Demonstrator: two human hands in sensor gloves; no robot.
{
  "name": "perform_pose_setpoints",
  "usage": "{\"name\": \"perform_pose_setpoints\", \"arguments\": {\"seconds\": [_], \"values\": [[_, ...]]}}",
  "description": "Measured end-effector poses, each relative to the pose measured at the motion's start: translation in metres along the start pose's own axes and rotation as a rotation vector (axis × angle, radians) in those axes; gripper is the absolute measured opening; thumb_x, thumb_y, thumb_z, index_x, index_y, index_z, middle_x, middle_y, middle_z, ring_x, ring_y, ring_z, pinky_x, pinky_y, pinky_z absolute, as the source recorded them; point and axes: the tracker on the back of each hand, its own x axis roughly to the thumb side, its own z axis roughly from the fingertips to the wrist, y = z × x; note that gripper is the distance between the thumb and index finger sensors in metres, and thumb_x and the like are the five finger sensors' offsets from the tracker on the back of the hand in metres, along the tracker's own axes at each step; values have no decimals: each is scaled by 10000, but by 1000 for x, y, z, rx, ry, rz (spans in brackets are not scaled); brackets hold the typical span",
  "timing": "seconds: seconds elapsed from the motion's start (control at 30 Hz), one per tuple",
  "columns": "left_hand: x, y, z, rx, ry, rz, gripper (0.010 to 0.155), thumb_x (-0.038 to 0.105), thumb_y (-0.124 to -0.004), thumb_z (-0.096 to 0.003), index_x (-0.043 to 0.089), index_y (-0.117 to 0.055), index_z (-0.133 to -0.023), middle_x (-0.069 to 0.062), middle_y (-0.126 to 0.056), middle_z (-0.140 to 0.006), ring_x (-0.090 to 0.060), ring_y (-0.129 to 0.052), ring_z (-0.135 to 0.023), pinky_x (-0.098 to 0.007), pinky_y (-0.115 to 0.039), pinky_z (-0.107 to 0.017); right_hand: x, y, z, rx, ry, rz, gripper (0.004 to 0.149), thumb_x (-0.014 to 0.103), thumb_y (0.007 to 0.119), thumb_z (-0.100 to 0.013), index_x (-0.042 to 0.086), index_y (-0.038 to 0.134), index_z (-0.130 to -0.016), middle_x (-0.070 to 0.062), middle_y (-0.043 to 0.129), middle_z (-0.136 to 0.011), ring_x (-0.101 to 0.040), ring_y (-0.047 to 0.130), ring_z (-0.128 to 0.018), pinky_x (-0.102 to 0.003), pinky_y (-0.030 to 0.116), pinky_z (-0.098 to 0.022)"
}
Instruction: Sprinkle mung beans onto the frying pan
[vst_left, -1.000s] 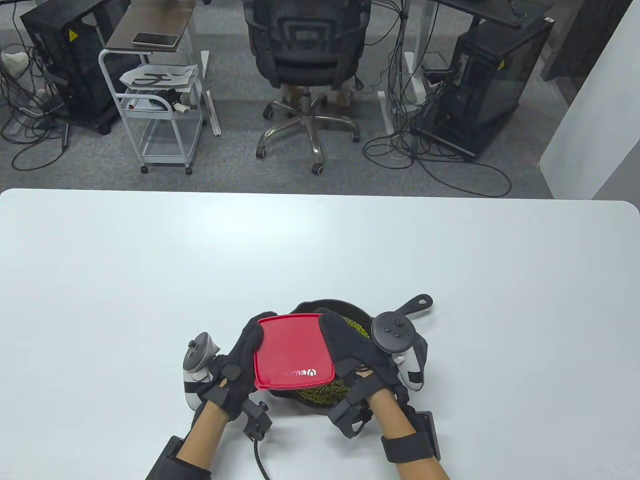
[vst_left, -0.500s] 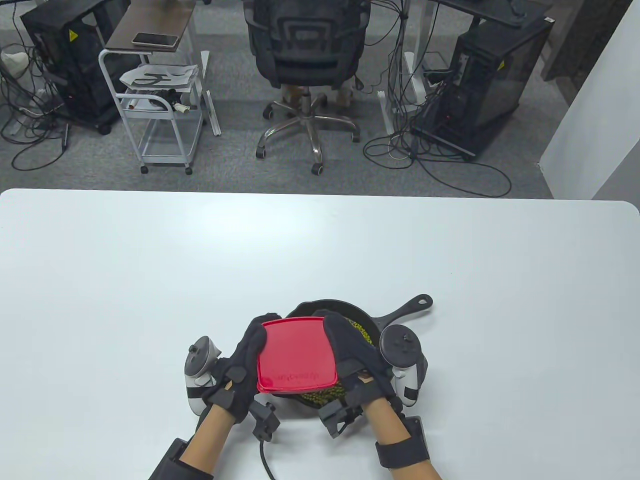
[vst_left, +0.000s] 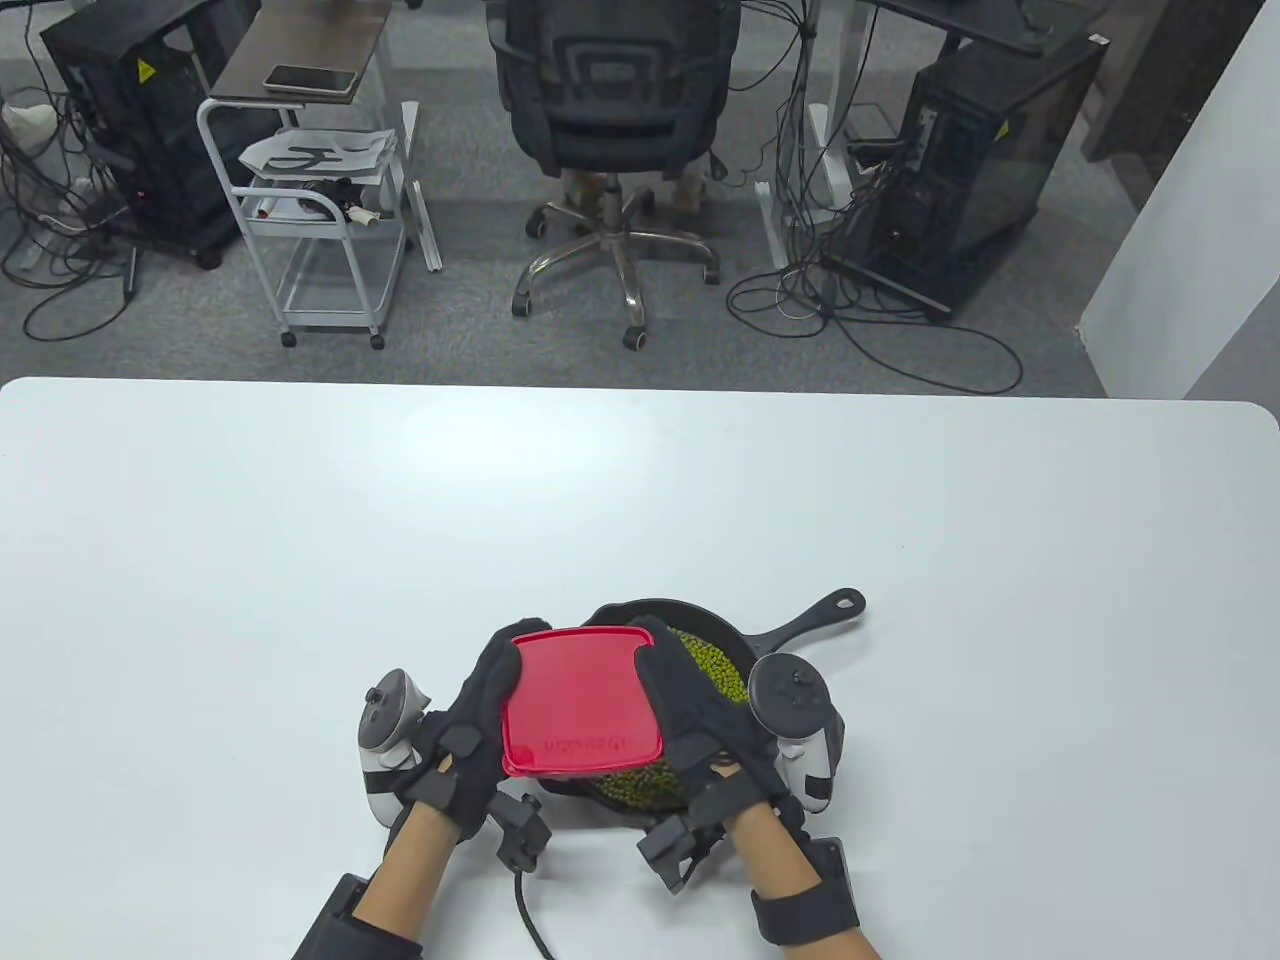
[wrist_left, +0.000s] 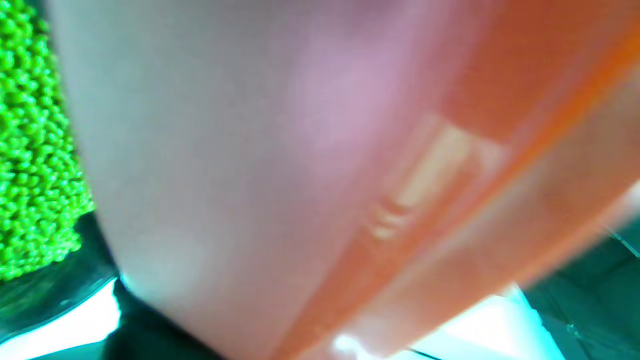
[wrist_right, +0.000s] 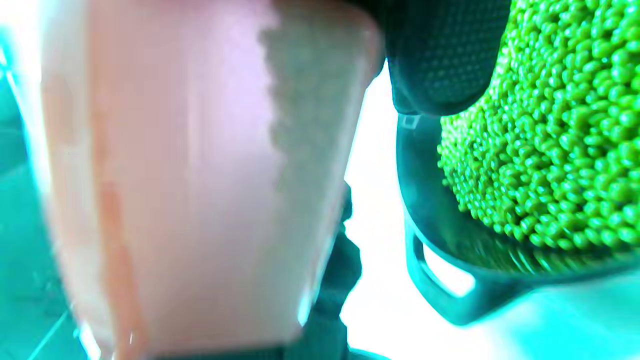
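A black cast-iron frying pan (vst_left: 800, 625) sits near the table's front edge, its handle pointing back right. Green mung beans (vst_left: 715, 670) lie heaped in it. Both hands hold a red plastic container (vst_left: 580, 705) just above the pan's left part, a flat red face up. My left hand (vst_left: 488, 700) grips its left side and my right hand (vst_left: 685, 690) grips its right side. In the left wrist view the container's blurred wall (wrist_left: 300, 150) fills the frame, with beans (wrist_left: 35, 150) beside it. The right wrist view shows the container (wrist_right: 200, 175), a fingertip (wrist_right: 440, 60), the beans (wrist_right: 550, 150) and the pan's rim (wrist_right: 450, 280).
The white table (vst_left: 300, 550) stretches wide to the left, right and back of the pan. A cable (vst_left: 530, 920) runs from the left wrist off the front edge. An office chair (vst_left: 615, 120) and a cart (vst_left: 320, 200) stand on the floor beyond the table.
The container and both hands have shifted slightly left over the pan. More of the green bean heap shows to the right of the container than one second ago.
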Motion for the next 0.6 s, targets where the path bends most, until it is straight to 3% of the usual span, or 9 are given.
{"name": "perform_pose_setpoints", "arguments": {"seconds": [0.07,0.2,0.37,0.47,0.6], "values": [[2,6,1,50,-7,17,681,737,-528,-514,382,-521,-1095,-163,-598,-1055,-375,-882,-622,-443,-837,-342,0,6,1,44,-14,13,771,653,498,-599,189,266,-1170,-243,687,-1031,-515,811,-702,-427,814,-445],[6,14,3,25,-13,22,689,738,-522,-520,372,-499,-1103,-156,-578,-1069,-372,-872,-639,-441,-833,-355,1,13,2,88,-31,25,807,680,512,-587,204,213,-1166,-212,740,-961,-505,832,-673,-416,822,-420],[6,15,1,10,-13,20,692,737,-529,-521,363,-516,-1103,-160,-592,-1065,-375,-875,-628,-441,-834,-347,0,15,4,12,-96,81,791,689,578,-582,277,239,-1166,-191,810,-821,-410,914,-573,-332,850,-334],[7,12,0,-7,-22,35,700,736,-520,-525,349,-492,-1108,-160,-575,-1072,-378,-866,-638,-445,-829,-357,-1,18,5,-60,-127,4,703,670,571,-594,370,288,-1164,-212,805,-770,-387,916,-519,-300,838,-292],[6,9,3,33,5,6,752,758,-520,-516,312,-444,-1116,-153,-585,-1069,-363,-877,-637,-428,-842,-355,-3,15,4,-51,-105,0,674,665,549,-602,388,298,-1163,-210,809,-771,-393,915,-515,-307,838,-290]]}}
